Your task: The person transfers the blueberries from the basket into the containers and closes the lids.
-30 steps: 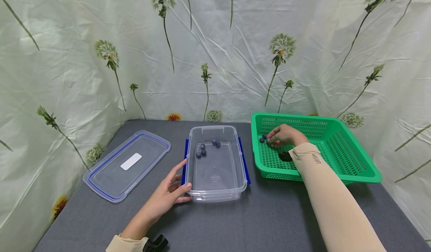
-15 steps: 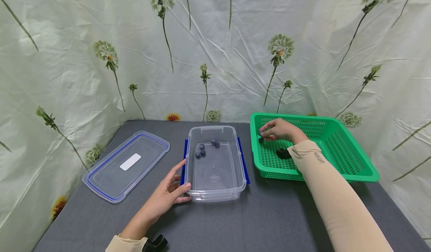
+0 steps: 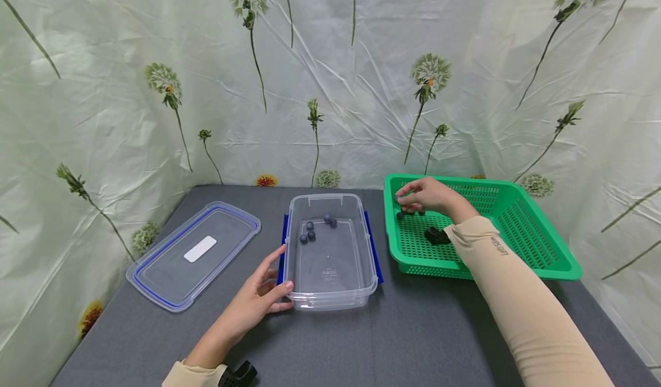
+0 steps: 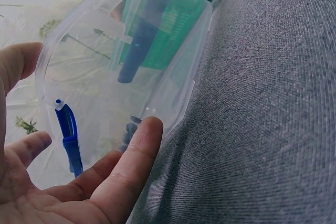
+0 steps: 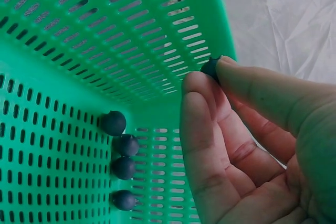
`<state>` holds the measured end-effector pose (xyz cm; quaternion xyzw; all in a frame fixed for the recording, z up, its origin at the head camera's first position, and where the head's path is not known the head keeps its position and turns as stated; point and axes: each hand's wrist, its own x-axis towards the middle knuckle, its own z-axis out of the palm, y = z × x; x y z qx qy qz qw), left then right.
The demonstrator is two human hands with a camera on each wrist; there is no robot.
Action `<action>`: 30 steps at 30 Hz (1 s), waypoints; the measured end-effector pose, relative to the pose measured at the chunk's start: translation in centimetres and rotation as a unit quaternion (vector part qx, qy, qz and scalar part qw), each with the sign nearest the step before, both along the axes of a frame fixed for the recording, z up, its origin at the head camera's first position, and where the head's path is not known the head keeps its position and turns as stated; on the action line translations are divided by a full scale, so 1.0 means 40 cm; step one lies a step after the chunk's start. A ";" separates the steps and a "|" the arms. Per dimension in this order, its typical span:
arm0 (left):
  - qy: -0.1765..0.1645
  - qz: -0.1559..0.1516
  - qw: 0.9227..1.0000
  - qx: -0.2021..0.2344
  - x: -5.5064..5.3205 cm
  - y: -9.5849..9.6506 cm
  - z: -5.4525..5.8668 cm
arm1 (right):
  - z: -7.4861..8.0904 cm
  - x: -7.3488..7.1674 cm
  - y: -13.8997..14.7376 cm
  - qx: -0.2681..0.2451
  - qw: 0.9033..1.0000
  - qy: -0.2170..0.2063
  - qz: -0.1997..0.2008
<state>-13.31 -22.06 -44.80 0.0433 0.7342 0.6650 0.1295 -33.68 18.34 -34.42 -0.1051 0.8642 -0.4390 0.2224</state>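
My right hand (image 3: 420, 196) hovers over the near-left corner of the green basket (image 3: 537, 243) and pinches one dark blue ball (image 5: 210, 68) between thumb and fingertips. Several more blue balls (image 5: 120, 156) lie on the basket floor below it. A clear plastic box (image 3: 330, 272) with blue clips stands in the middle of the table, with several blue balls (image 3: 311, 229) at its far end. My left hand (image 3: 258, 298) rests open against the box's near-left corner (image 4: 152, 124), thumb on the wall.
The box's clear lid (image 3: 193, 252) with a blue seal lies flat at the left. A dark wrist device (image 3: 436, 235) shows inside the basket. A flower-print cloth (image 3: 330, 77) walls in the grey table (image 3: 413, 341) on three sides.
My right hand has lifted from the basket floor with a ball pinched in its fingers and drifted slightly left and up. The left hand and box have not moved.
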 end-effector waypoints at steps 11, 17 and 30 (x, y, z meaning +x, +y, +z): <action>-0.001 0.011 1.000 0.000 0.001 0.003 -0.001 | 0.026 0.008 0.001 -0.032 0.999 0.004 -0.010; -0.004 0.017 1.000 -0.002 0.001 0.004 0.000 | 0.031 0.013 -0.033 -0.045 0.999 0.020 0.002; 0.000 0.004 1.000 -0.006 0.003 0.002 0.004 | 0.029 0.014 -0.127 -0.049 0.998 0.027 0.037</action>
